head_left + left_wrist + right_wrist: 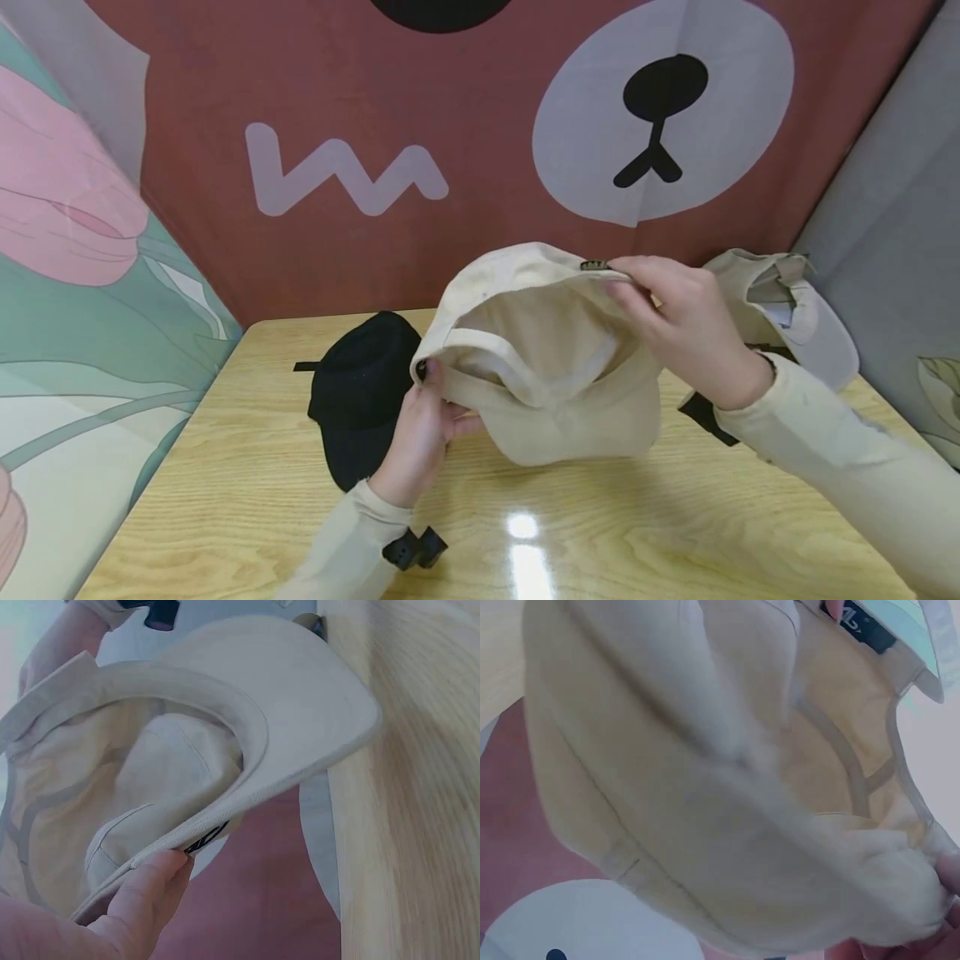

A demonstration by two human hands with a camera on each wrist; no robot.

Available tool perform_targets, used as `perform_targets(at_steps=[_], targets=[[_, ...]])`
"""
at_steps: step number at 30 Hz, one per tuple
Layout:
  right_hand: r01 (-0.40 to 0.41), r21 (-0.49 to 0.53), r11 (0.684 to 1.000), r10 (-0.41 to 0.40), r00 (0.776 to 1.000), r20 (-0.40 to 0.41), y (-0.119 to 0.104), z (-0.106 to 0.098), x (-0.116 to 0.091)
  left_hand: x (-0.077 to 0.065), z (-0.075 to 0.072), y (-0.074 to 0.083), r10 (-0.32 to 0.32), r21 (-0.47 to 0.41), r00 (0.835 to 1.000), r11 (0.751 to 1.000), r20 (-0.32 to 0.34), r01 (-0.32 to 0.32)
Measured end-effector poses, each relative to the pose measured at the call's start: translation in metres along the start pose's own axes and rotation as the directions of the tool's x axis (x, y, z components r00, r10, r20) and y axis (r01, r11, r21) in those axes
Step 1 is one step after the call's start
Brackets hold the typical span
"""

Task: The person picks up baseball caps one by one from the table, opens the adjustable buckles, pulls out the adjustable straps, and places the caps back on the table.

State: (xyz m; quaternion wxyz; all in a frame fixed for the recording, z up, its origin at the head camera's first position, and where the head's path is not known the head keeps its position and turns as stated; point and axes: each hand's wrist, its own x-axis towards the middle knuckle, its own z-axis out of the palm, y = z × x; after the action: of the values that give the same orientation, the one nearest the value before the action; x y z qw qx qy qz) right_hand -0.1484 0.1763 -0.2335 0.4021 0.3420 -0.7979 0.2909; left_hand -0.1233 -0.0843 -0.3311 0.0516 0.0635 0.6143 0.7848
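A cream baseball cap (570,429) is held up over the table, its hollow inside facing me and its brim pointing down. My left hand (420,437) pinches the left edge of its opening, thumb on the rim. At the upper right, the right hand (686,325) grips the opposite edge beside a small dark tag. The left wrist view shows the left thumb and fingers (142,900) on the cap's side, by dark stitching near the brim. In the right wrist view the cap's crown (652,810) looks soft and creased, with a dark label (864,626) inside.
A black cap (360,392) lies on the wooden table (240,500) left of the hands. Behind the right forearm sits another beige cap with a pale brim (825,337). A red cloth (360,258) with a cartoon face hangs behind the table.
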Motion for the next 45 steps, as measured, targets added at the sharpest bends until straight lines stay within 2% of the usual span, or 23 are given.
perform_targets(at_steps=[6, 11, 15, 19, 21, 25, 28, 32, 39, 45], targets=[[0.006, -0.001, 1.0, -0.006, 1.0, 0.008, 0.003, 0.002, -0.005, 0.0, 0.0, 0.001, 0.039, -0.07, 0.999, 0.997, -0.01, -0.04], [0.033, -0.003, 0.999, -0.033, 0.999, 0.033, 0.005, 0.003, -0.009, 0.0, -0.001, 0.002, 0.085, -0.086, 0.996, 0.992, -0.036, -0.088], [0.058, 0.001, 0.998, -0.058, 0.997, 0.043, 0.008, 0.005, -0.015, -0.001, -0.002, 0.004, 0.128, -0.103, 0.991, 0.986, -0.033, -0.13], [0.048, 0.017, 0.999, -0.048, 0.998, 0.031, 0.012, 0.006, -0.022, -0.001, -0.003, 0.007, 0.159, -0.123, 0.987, 0.979, -0.033, -0.162], [0.024, 0.023, 0.999, -0.024, 0.999, 0.024, 0.014, 0.007, -0.025, -0.001, -0.004, 0.007, 0.165, -0.136, 0.986, 0.976, -0.038, -0.169], [-0.084, 0.001, 0.996, 0.084, 0.996, 0.032, 0.016, 0.009, -0.034, -0.001, -0.004, 0.01, 0.179, -0.15, 0.983, 0.971, -0.048, -0.184], [-0.176, -0.019, 0.984, 0.177, 0.982, 0.071, 0.017, 0.01, -0.04, -0.002, -0.004, 0.012, 0.187, -0.157, 0.98, 0.968, -0.061, -0.195], [-0.253, -0.008, 0.967, 0.253, 0.96, 0.118, 0.02, 0.013, -0.048, -0.003, -0.004, 0.014, 0.192, -0.167, 0.979, 0.965, -0.072, -0.201], [-0.327, 0.013, 0.945, 0.317, 0.925, 0.207, 0.024, 0.021, -0.059, -0.004, -0.004, 0.016, 0.198, -0.166, 0.976, 0.963, -0.09, -0.211], [-0.348, 0.006, 0.937, 0.338, 0.914, 0.226, 0.025, 0.027, -0.066, -0.005, -0.003, 0.017, 0.202, -0.183, 0.974, 0.959, -0.1, -0.217]])
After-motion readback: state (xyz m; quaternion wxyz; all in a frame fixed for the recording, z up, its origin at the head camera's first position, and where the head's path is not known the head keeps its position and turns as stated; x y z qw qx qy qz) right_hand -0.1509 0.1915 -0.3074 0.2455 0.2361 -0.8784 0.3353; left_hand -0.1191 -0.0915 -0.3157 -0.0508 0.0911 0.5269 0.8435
